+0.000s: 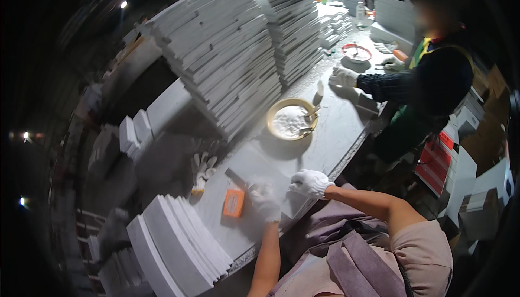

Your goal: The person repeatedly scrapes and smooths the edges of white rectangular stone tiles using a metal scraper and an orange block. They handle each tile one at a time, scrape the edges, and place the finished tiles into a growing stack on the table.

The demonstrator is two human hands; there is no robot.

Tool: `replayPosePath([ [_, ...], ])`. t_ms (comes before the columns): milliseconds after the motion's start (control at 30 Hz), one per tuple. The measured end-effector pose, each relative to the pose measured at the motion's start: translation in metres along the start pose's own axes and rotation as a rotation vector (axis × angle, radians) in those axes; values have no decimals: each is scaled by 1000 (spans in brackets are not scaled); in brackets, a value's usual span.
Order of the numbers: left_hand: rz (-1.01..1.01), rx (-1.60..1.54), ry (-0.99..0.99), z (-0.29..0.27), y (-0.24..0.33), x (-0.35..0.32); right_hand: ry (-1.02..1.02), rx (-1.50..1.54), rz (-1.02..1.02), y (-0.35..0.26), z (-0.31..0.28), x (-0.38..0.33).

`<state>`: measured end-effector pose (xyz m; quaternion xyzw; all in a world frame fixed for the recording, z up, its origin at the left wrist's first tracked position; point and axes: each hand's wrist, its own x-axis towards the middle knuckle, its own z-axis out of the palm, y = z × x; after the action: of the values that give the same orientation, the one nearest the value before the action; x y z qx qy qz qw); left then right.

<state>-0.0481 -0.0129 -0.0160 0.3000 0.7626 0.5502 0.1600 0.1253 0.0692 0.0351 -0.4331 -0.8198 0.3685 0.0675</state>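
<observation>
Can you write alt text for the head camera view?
A person's white-gloved left hand, blurred beside an orange block, and right hand are at a pale slab on a worktable. Beyond are a yellow bowl of white material and tall stacks of slabs; a co-worker stands at right.

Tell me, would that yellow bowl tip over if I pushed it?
The yellow bowl probably wouldn't tip easily, since it sits upright and looks wide. It may feel heavyish, because white stuff covers much of its inside. The tan handle poking past its rim might shift if you jolted it.
</observation>
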Motion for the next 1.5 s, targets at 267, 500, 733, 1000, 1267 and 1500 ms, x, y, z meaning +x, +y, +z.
replayPosePath([
  [267, 154, 25, -67, 11, -29, -11, 8, -93, -43, 10, 1, -18],
  [500, 97, -119, 261, 18, -33, -19, 52, 406, 152, 66, -11, -28],
  [733, -184, -297, 466, -22, -7, -65, 444, 321, -133, 114, -84, 11],
  [1000, -218, -315, 484, -35, -5, -104, 480, -243, -366, 80, -112, 85],
  [1267, -139, -342, 498, -31, -8, -117, 514, -300, -369, 95, -132, 94],
  [1500, -94, -392, 415, -19, -2, -95, 361, 174, -201, 100, -120, 107],
])
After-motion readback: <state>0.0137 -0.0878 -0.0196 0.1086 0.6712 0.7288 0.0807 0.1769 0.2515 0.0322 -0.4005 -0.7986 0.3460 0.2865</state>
